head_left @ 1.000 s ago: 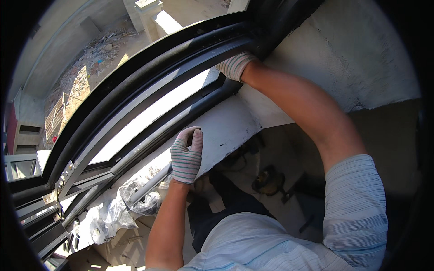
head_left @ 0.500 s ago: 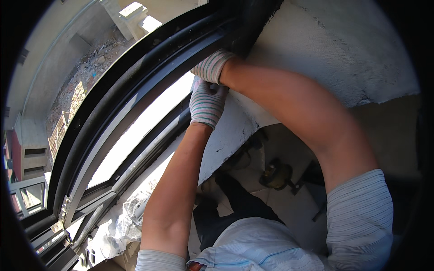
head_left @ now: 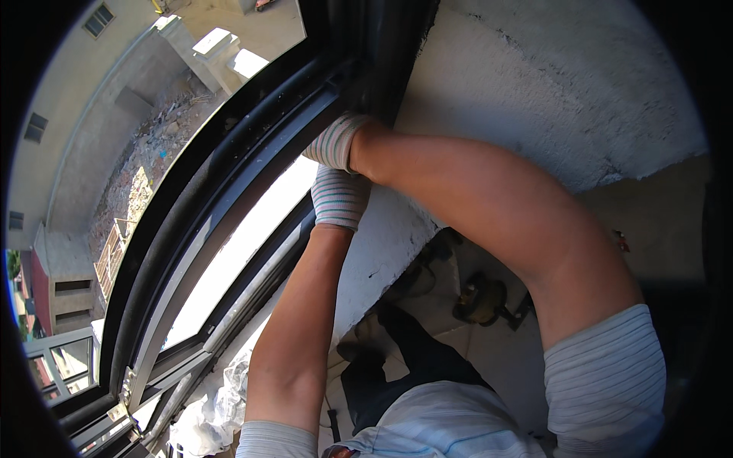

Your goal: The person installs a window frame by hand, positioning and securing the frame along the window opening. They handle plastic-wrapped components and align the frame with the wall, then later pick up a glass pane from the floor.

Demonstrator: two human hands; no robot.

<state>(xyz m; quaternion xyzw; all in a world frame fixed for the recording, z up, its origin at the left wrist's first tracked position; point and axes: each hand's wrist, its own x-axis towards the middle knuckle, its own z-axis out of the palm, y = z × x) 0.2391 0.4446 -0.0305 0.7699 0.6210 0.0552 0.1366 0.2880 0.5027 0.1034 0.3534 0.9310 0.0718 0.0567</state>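
At the far corner of the black window frame (head_left: 221, 153), both of my hands work close together in striped knit gloves. My right hand (head_left: 336, 143) reaches across from the right and lies against the underside of the frame's inner edge. Just below it is my left hand (head_left: 340, 200), its upper part covered by the right hand and wrist. The fingers of both hands are out of sight, so any small thing between them is hidden. A bright pale strip (head_left: 244, 252) runs along the frame beside my hands.
A rough whitish wall (head_left: 527, 84) rises on the right, with a pale ledge (head_left: 374, 252) under my arms. Crumpled clear plastic (head_left: 217, 408) lies at the lower left. On the floor stands a dark yellowish tool or machine (head_left: 481, 300). Outside are rubble (head_left: 153, 153) and buildings.
The view has shifted a little. My hands have come slightly lower and further left in it, and my right hand now overlaps the left one more, hiding its thumb side.
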